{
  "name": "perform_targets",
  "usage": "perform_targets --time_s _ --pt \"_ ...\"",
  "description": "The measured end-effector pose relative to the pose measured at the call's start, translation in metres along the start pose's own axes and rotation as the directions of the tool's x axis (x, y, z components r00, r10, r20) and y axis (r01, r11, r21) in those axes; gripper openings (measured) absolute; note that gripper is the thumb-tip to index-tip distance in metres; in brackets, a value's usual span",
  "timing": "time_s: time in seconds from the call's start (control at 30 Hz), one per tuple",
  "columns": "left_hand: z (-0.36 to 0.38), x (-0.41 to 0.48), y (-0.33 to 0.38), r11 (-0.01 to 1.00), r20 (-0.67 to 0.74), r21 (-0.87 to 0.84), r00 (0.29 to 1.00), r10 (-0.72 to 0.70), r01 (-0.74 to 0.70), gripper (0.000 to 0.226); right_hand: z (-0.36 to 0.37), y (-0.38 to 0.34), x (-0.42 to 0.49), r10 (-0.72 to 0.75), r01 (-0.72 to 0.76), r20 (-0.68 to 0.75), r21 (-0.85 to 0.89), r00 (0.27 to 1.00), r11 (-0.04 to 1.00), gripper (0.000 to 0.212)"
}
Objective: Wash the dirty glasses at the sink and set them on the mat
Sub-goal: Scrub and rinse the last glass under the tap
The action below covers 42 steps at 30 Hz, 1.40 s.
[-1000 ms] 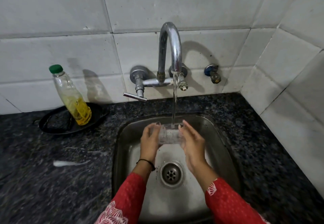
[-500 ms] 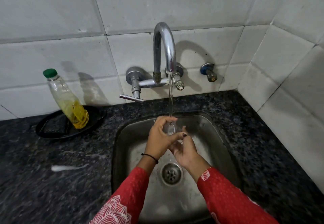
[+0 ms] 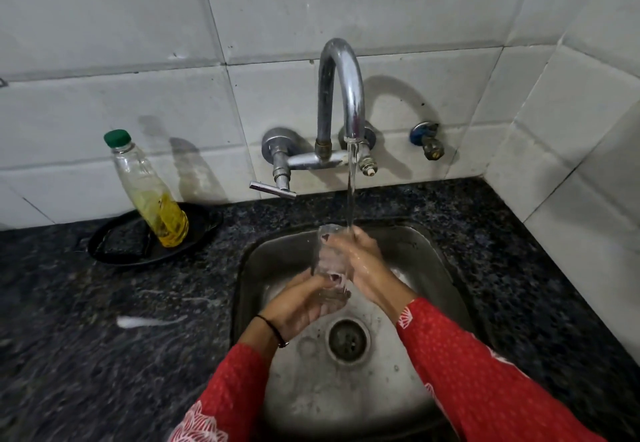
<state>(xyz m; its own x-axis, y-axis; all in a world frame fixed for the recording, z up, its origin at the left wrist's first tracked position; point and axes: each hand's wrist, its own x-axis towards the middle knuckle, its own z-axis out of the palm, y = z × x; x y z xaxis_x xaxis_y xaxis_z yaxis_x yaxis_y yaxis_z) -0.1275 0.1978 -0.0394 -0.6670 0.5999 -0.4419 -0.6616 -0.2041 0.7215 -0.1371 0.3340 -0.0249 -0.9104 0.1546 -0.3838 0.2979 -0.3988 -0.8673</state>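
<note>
Head view, looking down into a steel sink (image 3: 429,268) set in a dark speckled counter (image 3: 104,337). Clear glass (image 3: 329,261) held upright over the basin, well above the drain (image 3: 347,340), mouth up near the falling water stream (image 3: 351,192). Left hand (image 3: 304,303) cupped under and around the glass base, palm up, fingers curled closed on the lower wall; thin black band on that wrist. Right hand (image 3: 363,261) wrapped round the upper right side of the glass, fingers closed against the wall near the rim, wet and shining. Water landing on the right hand's knuckles just beside the rim; cannot tell whether any runs inside the glass. Both sleeves red with white print, entering from the bottom edge.

Curved chrome faucet (image 3: 341,95) mounted on the white tiled wall (image 3: 138,26), running, lever handle pointing left. Small blue-topped valve (image 3: 427,140) on the wall to the right of the faucet. Left of the sink, a black tray (image 3: 121,251) against the wall, carrying a tilted clear bottle (image 3: 149,192) with a green cap and yellow liquid in its lower part. White smear (image 3: 145,320) on the counter between tray and sink edge.
</note>
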Motion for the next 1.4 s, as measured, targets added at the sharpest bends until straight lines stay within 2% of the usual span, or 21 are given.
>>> perform_targets --time_s 0.03,0.13,0.27,0.37,0.47,0.6,0.7,0.8,0.87,0.93,1.0,1.03,1.1,1.17,1.2,1.23,1.3,1.33,1.4 --pt "0.002 -0.001 0.000 0.999 0.035 0.010 0.999 -0.034 0.034 0.033 0.003 -0.002 -0.001 -0.005 0.008 0.035 -0.071 0.999 0.997 0.017" --pt "0.009 0.002 0.001 0.995 0.046 0.095 0.999 -0.013 0.009 0.018 0.006 -0.004 0.003 -0.059 0.068 0.043 -0.262 0.997 0.963 0.031" --pt "0.016 0.008 0.005 0.929 -0.019 0.364 0.997 0.075 -0.063 0.026 0.006 -0.011 0.005 -0.072 0.046 -0.048 -0.406 0.996 0.913 0.069" --pt "0.018 0.022 -0.004 0.780 -0.155 0.607 0.939 0.306 -0.154 0.040 0.007 -0.019 0.001 -0.108 0.044 -0.102 -0.497 0.989 0.867 0.059" --pt "0.016 0.030 -0.014 0.686 -0.176 0.684 0.855 0.487 -0.249 0.055 0.005 -0.021 -0.004 -0.163 0.135 0.008 -0.601 0.987 0.788 0.054" --pt "0.023 0.028 -0.010 0.677 -0.065 0.632 0.844 0.532 -0.378 0.053 -0.004 -0.024 -0.015 -0.264 0.272 0.110 -0.637 0.958 0.721 0.059" --pt "0.022 0.033 -0.007 0.665 -0.036 0.619 0.830 0.556 -0.418 0.047 -0.009 -0.021 -0.021 -0.348 0.338 0.111 -0.626 0.931 0.703 0.065" --pt "0.021 0.034 -0.006 0.742 -0.080 0.562 0.870 0.487 -0.365 0.054 -0.011 -0.019 -0.025 -0.431 0.371 0.096 -0.692 0.897 0.619 0.067" --pt "0.023 0.031 -0.007 0.861 -0.105 0.393 0.914 0.391 -0.323 0.046 -0.011 -0.018 -0.030 -0.486 0.421 0.118 -0.697 0.866 0.581 0.064" --pt "0.025 0.029 -0.006 0.956 -0.128 0.142 0.953 0.276 -0.257 0.034 -0.013 -0.018 -0.033 -0.540 0.471 0.126 -0.674 0.832 0.569 0.062" --pt "0.022 0.029 -0.004 0.979 -0.133 -0.111 0.979 0.156 -0.171 0.033 -0.016 -0.015 -0.034 -0.586 0.515 0.108 -0.622 0.803 0.591 0.060" --pt "0.019 0.029 -0.002 0.971 -0.113 -0.199 0.988 0.108 -0.129 0.034 -0.018 -0.012 -0.035 -0.599 0.534 0.088 -0.568 0.796 0.627 0.059" --pt "0.016 0.028 0.005 0.967 -0.087 -0.245 0.995 0.048 -0.068 0.045 -0.022 -0.004 -0.037 -0.560 0.517 0.011 -0.399 0.828 0.757 0.057" --pt "0.019 0.028 0.009 0.985 -0.179 -0.147 0.982 0.066 -0.093 0.050 -0.023 0.005 -0.043 -0.480 0.452 -0.075 -0.233 0.874 0.861 0.054" --pt "0.022 0.029 0.008 0.988 -0.256 -0.078 0.960 0.112 -0.136 0.045 -0.022 0.009 -0.044 -0.433 0.416 -0.112 -0.146 0.895 0.898 0.051" --pt "0.025 0.028 0.007 0.982 -0.338 -0.020 0.925 0.171 -0.189 0.035 -0.020 0.010 -0.044 -0.366 0.364 -0.145 -0.040 0.919 0.930 0.047" --pt "0.028 0.026 0.002 0.929 -0.458 0.195 0.808 0.370 -0.315 0.018 -0.016 0.011 -0.041 -0.200 0.230 -0.198 0.142 0.960 0.963 0.037" --pt "0.028 0.024 0.001 0.850 -0.439 0.368 0.736 0.516 -0.376 0.011 -0.016 0.010 -0.038 -0.105 0.147 -0.218 0.185 0.970 0.972 0.033" --pt "0.025 0.020 -0.001 0.586 -0.225 0.659 0.620 0.752 -0.472 0.011 -0.017 0.007 -0.035 0.111 -0.060 -0.188 0.257 0.976 0.964 0.030"
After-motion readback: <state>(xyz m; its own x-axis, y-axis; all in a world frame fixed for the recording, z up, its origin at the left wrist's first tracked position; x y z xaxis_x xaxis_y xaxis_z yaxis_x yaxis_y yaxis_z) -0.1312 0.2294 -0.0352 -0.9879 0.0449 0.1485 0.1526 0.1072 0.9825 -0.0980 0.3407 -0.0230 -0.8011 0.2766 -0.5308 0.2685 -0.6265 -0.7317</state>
